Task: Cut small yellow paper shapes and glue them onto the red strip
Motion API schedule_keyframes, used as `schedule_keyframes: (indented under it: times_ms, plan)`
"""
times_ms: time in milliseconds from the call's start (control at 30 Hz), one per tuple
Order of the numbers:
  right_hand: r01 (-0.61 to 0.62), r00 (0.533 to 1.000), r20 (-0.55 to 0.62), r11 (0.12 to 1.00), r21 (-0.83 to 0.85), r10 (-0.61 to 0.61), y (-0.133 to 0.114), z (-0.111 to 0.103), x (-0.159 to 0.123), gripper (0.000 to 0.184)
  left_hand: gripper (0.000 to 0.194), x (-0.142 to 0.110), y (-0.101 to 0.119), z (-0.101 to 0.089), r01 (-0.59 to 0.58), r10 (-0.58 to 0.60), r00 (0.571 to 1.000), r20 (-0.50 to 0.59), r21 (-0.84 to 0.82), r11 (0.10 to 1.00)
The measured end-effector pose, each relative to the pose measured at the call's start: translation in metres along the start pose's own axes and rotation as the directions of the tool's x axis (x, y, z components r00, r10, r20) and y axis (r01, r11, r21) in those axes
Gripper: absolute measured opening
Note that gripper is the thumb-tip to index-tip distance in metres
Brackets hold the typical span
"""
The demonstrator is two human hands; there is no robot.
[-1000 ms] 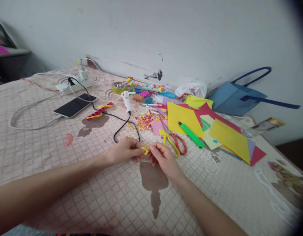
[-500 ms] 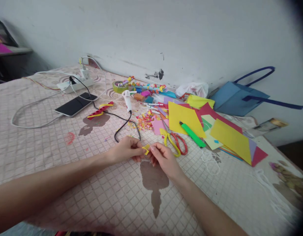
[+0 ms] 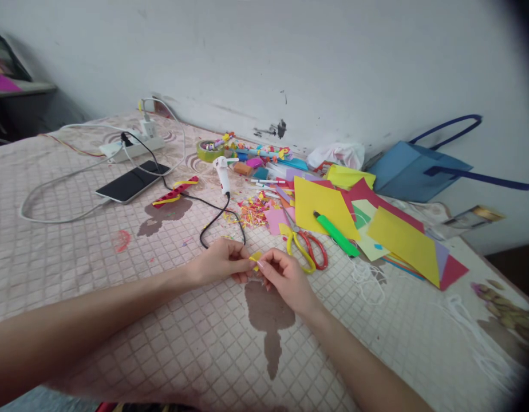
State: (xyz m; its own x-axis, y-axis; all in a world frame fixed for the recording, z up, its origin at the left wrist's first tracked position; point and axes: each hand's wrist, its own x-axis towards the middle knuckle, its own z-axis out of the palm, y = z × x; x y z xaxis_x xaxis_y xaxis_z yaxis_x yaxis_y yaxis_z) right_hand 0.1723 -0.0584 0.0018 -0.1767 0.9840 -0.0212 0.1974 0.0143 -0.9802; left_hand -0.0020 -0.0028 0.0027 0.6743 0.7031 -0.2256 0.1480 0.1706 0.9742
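A small yellow paper piece (image 3: 255,258) is pinched between both my hands, low over the patterned tablecloth (image 3: 97,297). My left hand (image 3: 219,260) grips its left side with curled fingers. My right hand (image 3: 285,276) pinches its right side, fingers closed. Just right of my right hand lie scissors (image 3: 305,246) with one yellow and one red handle. Behind my hands a black cord runs to a white glue gun (image 3: 221,174).
Yellow and red paper sheets (image 3: 322,206), a green marker (image 3: 336,234) and paper scraps (image 3: 251,212) lie at the right centre. A phone (image 3: 131,182), a power strip (image 3: 131,149) and cables sit at the left. A blue bag (image 3: 413,169) leans on the wall.
My right hand's fingers have shifted slightly left along the yellow piece. Otherwise both hands stay in place.
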Motion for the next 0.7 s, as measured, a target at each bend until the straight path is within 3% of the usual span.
schedule_keyframes:
  times_ms: [467,700]
  plan:
    - [-0.021,1.000,-0.010,0.998,0.052,0.021,0.0018,-0.0011,0.0010,0.025,0.028,-0.0017,0.0030,0.0004,0.022,-0.022,1.000,-0.003,-0.006,1.000]
    - [-0.012,1.000,-0.002,1.000,-0.029,0.012,-0.0011,-0.0008,0.0003,0.022,0.027,-0.0038,0.0014,0.0010,-0.015,0.015,1.000,-0.010,0.011,1.000]
